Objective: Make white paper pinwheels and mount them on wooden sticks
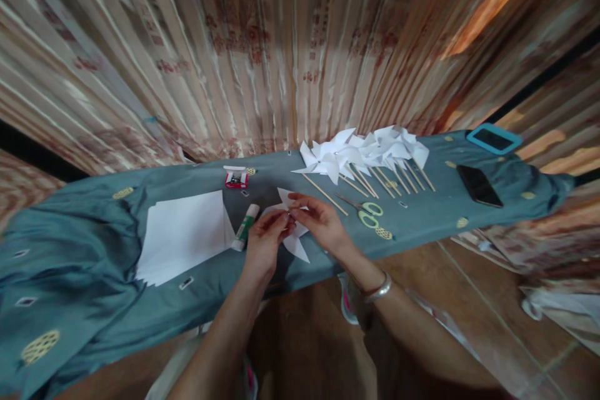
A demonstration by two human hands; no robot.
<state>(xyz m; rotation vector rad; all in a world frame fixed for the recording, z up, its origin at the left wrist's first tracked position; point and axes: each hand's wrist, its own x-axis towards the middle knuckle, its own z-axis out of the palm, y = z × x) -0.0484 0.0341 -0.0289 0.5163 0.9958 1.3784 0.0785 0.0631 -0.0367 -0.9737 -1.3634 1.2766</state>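
Observation:
Fingers of both my hands meet over the middle of a white paper pinwheel (295, 246), whose pointed blades stick out around them. My left hand (268, 234) is closed on the pinwheel from the left. My right hand (323, 222) pinches at its centre, where a tiny shiny spot shows between the fingertips; what it is I cannot make out. A green and white glue stick (246, 227) lies just left of my left hand. To the right of my right hand are scissors (369, 215) with light green handles.
A stack of white paper (185, 234) lies left on the teal cloth (422, 219). Behind it sits an open small red box (236, 179) with metallic bits. Several finished pinwheels (375, 147) on sticks lie at the back. A dark phone (479, 185) and a blue-framed device (494, 138) are far right.

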